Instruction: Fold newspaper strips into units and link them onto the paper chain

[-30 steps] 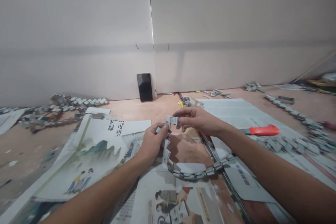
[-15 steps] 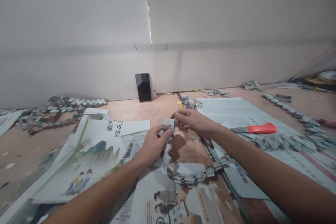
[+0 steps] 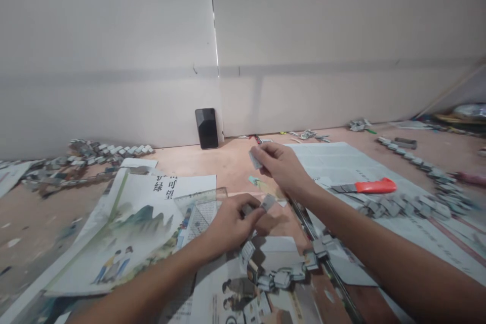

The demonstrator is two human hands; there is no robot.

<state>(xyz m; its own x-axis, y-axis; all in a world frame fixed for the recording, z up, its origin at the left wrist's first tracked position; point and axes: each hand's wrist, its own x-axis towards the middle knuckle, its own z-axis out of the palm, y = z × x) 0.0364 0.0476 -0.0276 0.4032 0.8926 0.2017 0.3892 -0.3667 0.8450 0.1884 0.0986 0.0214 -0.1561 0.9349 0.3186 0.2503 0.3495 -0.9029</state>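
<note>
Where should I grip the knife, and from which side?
Probably by the red handle, from above and the right: the knife lies on the paper with its grey blade pointing left, and the handle's butt faces right, away from that blade.

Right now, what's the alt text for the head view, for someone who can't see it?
The left hand holds a paper chain over a table; the right hand, apart from it, pinches a paper piece. To the right, a red-handled knife lies on a sheet; a phone leans against the wall behind.
</note>
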